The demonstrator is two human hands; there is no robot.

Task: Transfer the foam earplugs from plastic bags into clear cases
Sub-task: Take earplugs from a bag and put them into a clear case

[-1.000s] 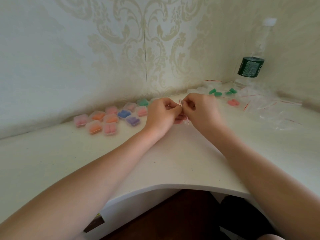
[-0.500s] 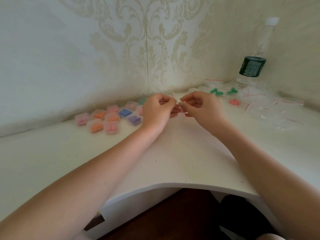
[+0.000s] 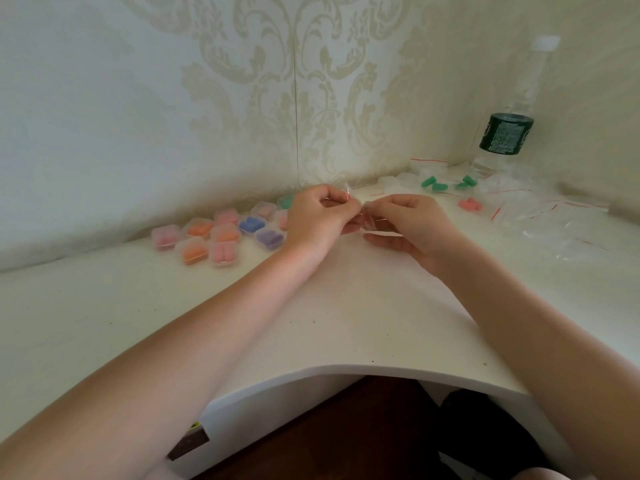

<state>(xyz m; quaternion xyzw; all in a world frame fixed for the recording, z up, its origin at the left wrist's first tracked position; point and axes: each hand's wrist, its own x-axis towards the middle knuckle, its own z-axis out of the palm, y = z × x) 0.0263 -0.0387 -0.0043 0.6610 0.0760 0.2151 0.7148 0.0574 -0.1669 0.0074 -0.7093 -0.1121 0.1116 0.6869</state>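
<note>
Pinching a small clear bag [image 3: 367, 219] between them, the left hand [image 3: 317, 220] and right hand [image 3: 412, 225] meet above the white surface [image 3: 346, 306], fingers curled on the plastic. Filled cases [image 3: 221, 237] cluster to the left by the wall. To the right lie green earplugs [image 3: 434, 183], a pink pair [image 3: 470, 204], more bags [image 3: 540, 216] and a bottle [image 3: 507, 126].

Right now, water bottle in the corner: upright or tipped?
Upright. The water bottle stands on its base on the desk in the right corner, white cap on top, dark green label level around its middle.
</note>
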